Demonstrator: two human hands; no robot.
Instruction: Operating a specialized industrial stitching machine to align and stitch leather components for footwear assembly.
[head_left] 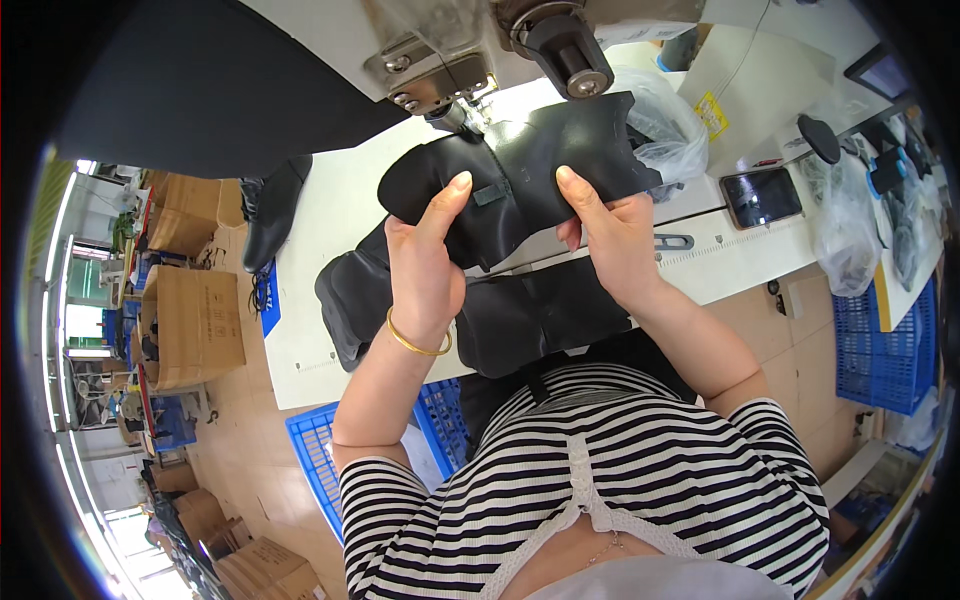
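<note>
Both hands were clamped on a seamed black leather-like panel (530, 170): the left hand (426, 258) gripped its left portion, the right hand (617, 240) its right end, thumbs uppermost. The panel was at the sewing machine head (430, 82), above the white worktable (335, 212); contact with the needle could not be determined. Similar black panels (540, 312) lay nearer the wearer.

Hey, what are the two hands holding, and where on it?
A flexible-looking black piece: the left hand grips its near edge toward the left, the right hand toward the right, thumbs on top.
</note>
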